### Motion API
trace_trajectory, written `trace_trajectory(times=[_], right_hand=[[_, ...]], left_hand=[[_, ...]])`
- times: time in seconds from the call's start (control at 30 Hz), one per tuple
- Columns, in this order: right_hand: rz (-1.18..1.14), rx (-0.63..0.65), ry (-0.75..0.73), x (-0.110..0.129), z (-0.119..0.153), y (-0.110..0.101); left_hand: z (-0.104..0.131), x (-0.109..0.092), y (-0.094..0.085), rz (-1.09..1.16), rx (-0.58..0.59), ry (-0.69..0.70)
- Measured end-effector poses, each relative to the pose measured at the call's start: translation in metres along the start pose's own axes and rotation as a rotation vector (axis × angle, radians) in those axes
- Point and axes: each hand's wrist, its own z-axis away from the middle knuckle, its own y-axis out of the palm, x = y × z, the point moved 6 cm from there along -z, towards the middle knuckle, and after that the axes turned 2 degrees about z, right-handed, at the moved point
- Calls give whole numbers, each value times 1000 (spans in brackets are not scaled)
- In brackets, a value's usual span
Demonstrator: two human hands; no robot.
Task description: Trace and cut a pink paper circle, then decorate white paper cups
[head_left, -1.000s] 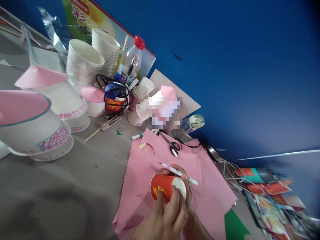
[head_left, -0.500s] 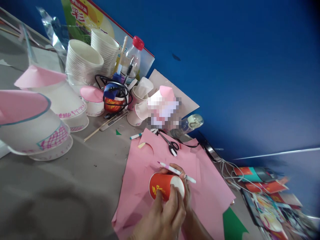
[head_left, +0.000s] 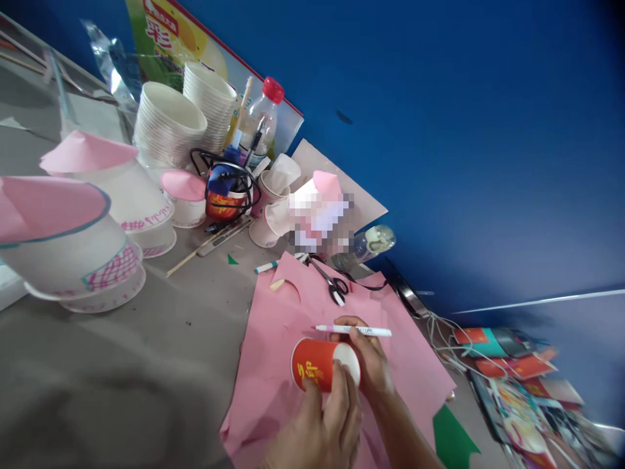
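My left hand [head_left: 329,413] grips a red paper cup [head_left: 312,368] with yellow lettering, thumb on its side and fingers at its white end. The cup is tipped sideways over pink paper [head_left: 263,397], its white end to the right. Just beyond it, my right hand [head_left: 368,352] is closed round a white marker [head_left: 361,331] with a pinkish-purple tip. The marker lies nearly level above the cup, its tip pointing left. Black-handled scissors [head_left: 336,286] rest on the paper farther back.
On the left stand white paper-cup models [head_left: 117,260] with pink cone tops. Behind them are stacked white cups [head_left: 168,124] and a red-capped bottle [head_left: 261,117]. A blue wall [head_left: 439,130] rises behind. Cables [head_left: 439,342] and a green paper piece [head_left: 452,436] are at right.
My right hand has drawn back from the cup to the right, and the marker has turned from slanted to nearly level. My left hand keeps hold of the cup in about the same place.
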Motion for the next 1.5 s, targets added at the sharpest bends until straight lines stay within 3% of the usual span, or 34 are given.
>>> trace_trajectory(times=[0.13, 0.83, 1.27, 1.5], right_hand=[[-17, 26, -9, 9, -13, 4], [424, 504, 89, 16, -47, 38], [454, 518, 147, 12, -51, 42], [488, 494, 67, 13, -56, 37]], left_hand=[[-1, 0, 1, 9, -6, -34], [1, 1, 2, -48, 61, 4], [0, 3, 1, -31, 78, -2], [0, 2, 2, -35, 82, 13]])
